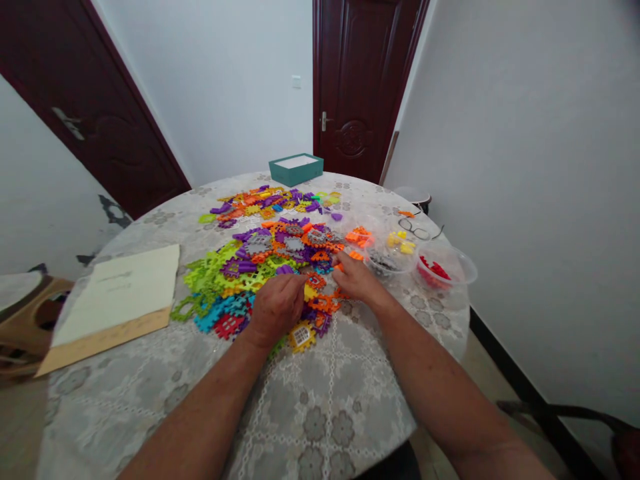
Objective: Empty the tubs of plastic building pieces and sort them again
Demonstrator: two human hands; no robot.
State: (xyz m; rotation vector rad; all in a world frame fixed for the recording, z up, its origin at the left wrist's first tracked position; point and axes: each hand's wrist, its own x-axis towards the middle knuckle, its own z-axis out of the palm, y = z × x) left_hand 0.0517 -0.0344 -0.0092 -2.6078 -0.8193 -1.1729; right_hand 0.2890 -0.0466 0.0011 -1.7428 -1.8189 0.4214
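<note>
While both our hands rest on the near edge of the pile of plastic pieces (pixel 270 260), we are picking through interlocking tiles spread over the bench (pixel 320 400). Our left hand (pixel 275 305) lies curled over blue and red tiles, fingers bent down among them; we cannot tell whether its grip pinches a piece or only presses on it. Our right hand (pixel 356 279) sits just beside it, fingers drawn together at an orange piece (pixel 325 303), and again the grip is hidden from above.

We judge the step to be sorting or pulling single tiles loose from the heap. The next move seems to call for a clean pinch on one tile and a lift clear of its neighbours, which overlap closely.

Clear bowls (pixel 447 267) holding red, yellow and dark bits stand to the right, with a pair of glasses (pixel 417 230) behind them. A yellow tile (pixel 302 335) near our left wrist carries a small printed label, too small to read. Marks on the paper sheet (pixel 120 290) at left are faint and unreadable.
</note>
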